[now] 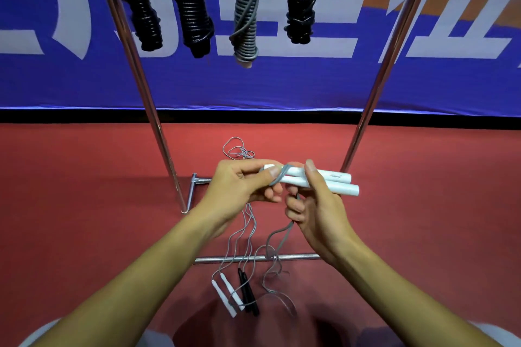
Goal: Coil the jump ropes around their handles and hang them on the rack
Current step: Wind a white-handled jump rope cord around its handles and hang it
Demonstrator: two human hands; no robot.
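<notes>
Two white handles lie side by side between my hands, pointing right. My left hand grips their left end and pins a loop of grey rope over them with the thumb. My right hand holds the handles at their middle, and the grey rope runs down from under its fingers to the floor. Several coiled ropes hang on the rack above: a grey one and black ones.
The rack's chrome legs slant on both sides, with a base bar on the red floor below my hands. Loose white handles and black handles with tangled rope lie on the floor near me. A blue banner stands behind.
</notes>
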